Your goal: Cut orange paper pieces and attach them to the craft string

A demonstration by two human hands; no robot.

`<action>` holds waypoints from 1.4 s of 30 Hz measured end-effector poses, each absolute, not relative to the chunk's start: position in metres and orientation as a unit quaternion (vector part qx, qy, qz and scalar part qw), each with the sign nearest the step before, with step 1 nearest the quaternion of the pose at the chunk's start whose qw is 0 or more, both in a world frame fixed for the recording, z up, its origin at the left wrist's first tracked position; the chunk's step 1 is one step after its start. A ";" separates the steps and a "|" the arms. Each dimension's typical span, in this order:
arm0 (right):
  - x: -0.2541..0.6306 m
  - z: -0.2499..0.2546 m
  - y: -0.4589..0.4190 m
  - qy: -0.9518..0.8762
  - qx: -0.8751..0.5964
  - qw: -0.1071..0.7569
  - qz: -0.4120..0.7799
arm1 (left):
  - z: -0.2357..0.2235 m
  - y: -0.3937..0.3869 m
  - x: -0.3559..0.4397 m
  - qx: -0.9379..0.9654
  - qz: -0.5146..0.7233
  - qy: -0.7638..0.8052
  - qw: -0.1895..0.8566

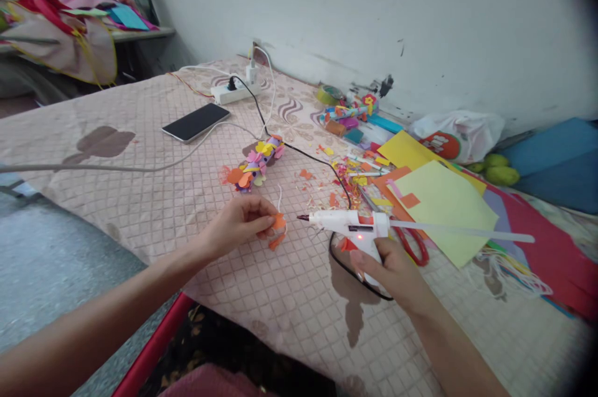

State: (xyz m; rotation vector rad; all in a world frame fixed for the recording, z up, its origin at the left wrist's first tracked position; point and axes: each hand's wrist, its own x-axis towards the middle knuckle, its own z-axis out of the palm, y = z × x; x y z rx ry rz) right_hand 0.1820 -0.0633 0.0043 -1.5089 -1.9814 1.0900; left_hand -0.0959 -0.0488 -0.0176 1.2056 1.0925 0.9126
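Observation:
My left hand [243, 219] pinches a small orange paper piece [278, 225] with a white string rising from it, low over the quilted bed cover. My right hand [392, 272] grips the handle of a white hot glue gun [348, 222], its nozzle pointing left toward the orange piece, a short gap apart. A long glue stick [467, 232] juts out of the gun's back. A red light glows on the gun. A garland of coloured paper shapes [255, 165] lies just beyond my left hand.
Red-handled scissors [413, 246], yellow and orange paper sheets [439, 200] and paper scraps lie right of the gun. A phone [196, 121] charges from a power strip [231, 93]. A tape roll [329, 95], a plastic bag [455, 135] and green fruit [499, 169] sit by the wall.

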 end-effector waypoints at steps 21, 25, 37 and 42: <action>0.182 0.000 -0.067 -0.663 -0.504 0.263 0.488 | -0.016 -0.061 -0.088 0.697 0.460 0.473 0.279; 0.184 0.000 -0.067 -0.662 -0.500 0.253 0.498 | -0.019 -0.062 -0.089 0.716 0.481 0.440 0.249; 0.182 0.000 -0.076 -0.675 -0.502 0.269 0.468 | -0.021 -0.068 -0.095 0.800 0.523 0.293 0.014; 0.179 0.005 -0.076 -0.692 -0.469 0.246 0.490 | -0.021 -0.070 -0.097 0.803 0.520 0.291 -0.024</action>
